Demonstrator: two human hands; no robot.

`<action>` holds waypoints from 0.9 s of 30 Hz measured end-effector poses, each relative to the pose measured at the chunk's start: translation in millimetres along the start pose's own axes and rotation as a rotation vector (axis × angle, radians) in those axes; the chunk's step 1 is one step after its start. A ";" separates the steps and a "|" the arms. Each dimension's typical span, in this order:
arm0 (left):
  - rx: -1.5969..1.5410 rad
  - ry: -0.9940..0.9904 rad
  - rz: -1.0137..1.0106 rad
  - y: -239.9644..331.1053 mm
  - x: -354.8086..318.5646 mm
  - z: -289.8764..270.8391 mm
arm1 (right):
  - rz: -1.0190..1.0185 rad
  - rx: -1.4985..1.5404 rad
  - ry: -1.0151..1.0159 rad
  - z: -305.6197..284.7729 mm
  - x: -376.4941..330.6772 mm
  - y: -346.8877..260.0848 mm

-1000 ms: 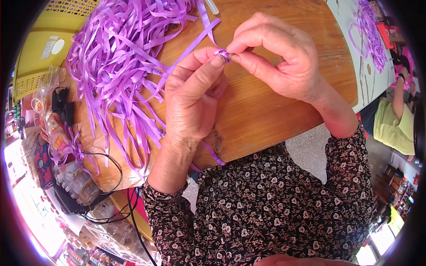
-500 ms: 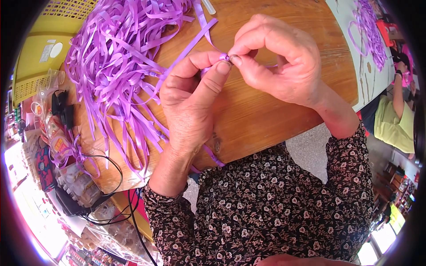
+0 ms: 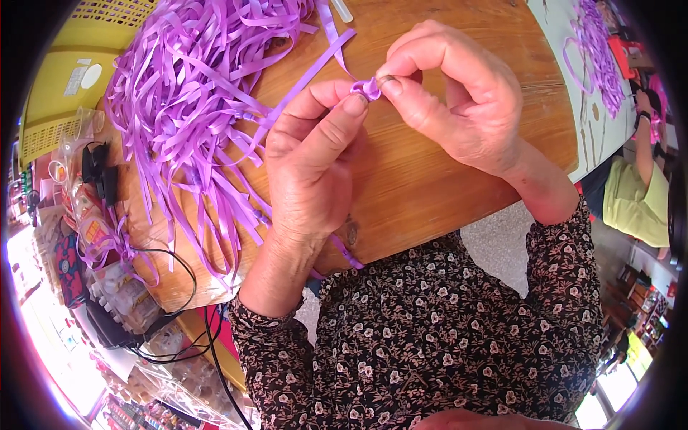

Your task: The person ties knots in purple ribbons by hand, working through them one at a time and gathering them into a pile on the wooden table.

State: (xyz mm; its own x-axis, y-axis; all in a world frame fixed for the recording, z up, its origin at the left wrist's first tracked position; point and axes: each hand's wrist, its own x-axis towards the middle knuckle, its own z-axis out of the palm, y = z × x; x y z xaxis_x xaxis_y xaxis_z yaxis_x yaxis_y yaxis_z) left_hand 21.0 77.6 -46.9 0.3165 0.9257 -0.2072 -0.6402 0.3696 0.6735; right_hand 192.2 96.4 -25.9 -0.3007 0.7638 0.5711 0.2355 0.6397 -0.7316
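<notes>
My left hand (image 3: 315, 154) pinches a purple satin ribbon (image 3: 368, 89) between thumb and forefinger, above the wooden table. A small loop or fold of the ribbon stands up from the fingertips. Just to its right, the thumb and forefinger of my right hand (image 3: 466, 104) are closed at the edge of that fold. The exact bit of ribbon between the right fingertips is too small to make out. One strip trails from the left fingers up toward a large tangled pile of purple ribbons (image 3: 193, 93), some with small knots.
The wooden table (image 3: 444, 193) has a yellow perforated basket (image 3: 75, 86) at its left. Black cables (image 3: 190, 287) and plastic packets (image 3: 125, 294) crowd the left edge. Far right, a white table (image 3: 588, 129) bears more purple ribbon (image 3: 602, 57), beside a person in a yellow-green top (image 3: 634, 204).
The ribbon at my left fingertips has gone from a tight knot-like bunch to a small raised loop. My right fingertips have shifted slightly up and right; my left hand has moved a little right.
</notes>
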 end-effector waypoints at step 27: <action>0.241 0.101 0.064 1.5 -2.0 3.2 | 0.154 0.061 -0.020 -5.3 0.5 9.8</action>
State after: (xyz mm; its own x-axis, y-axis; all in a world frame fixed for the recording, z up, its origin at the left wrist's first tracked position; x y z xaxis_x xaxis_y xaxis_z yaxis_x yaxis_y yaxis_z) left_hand 21.6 76.0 -43.3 0.2022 0.9542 -0.2203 -0.4673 0.2917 0.8346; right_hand 199.2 103.4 -30.8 -0.2834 0.8504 0.4432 0.2239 0.5081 -0.8317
